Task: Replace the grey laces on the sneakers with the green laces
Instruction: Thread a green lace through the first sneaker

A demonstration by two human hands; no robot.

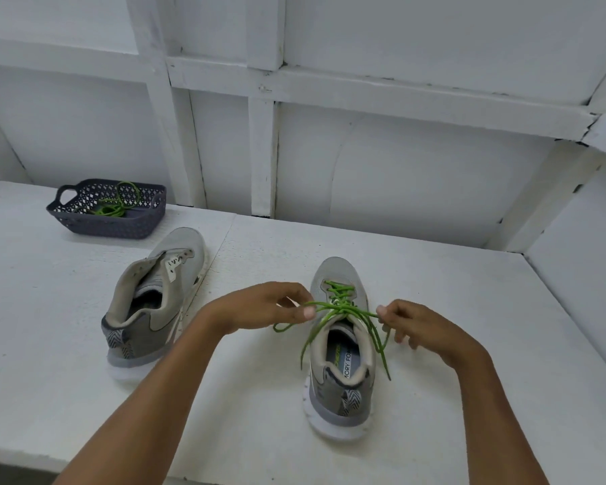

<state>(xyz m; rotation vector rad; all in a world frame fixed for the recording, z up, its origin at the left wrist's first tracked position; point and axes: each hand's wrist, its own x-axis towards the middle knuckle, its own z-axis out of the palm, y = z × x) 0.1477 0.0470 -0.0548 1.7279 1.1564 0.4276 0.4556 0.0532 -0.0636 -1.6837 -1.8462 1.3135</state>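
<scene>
White desk (434, 309) stands before a white panelled wall (417, 176). At 5 o'clock the laced sneaker (333, 404) carries a green lace (338, 307) through its eyelets. The left hand (259, 306) has its grip pinching one strand at the shoe's 9 o'clock side. The right hand (424, 327) pinches another strand at 3 o'clock. An unlaced sneaker (154, 302) lies at 8 o'clock. The dark basket (112, 227) at 10 o'clock holds a second green lace (118, 206).

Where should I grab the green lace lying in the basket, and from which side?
Pinch the loop of the green lace that arches up near the far wall of the basket; it seems to stand clear of the tangle below. Come straight down from above: the basket's walls close off every side, and only its top is open.
</scene>
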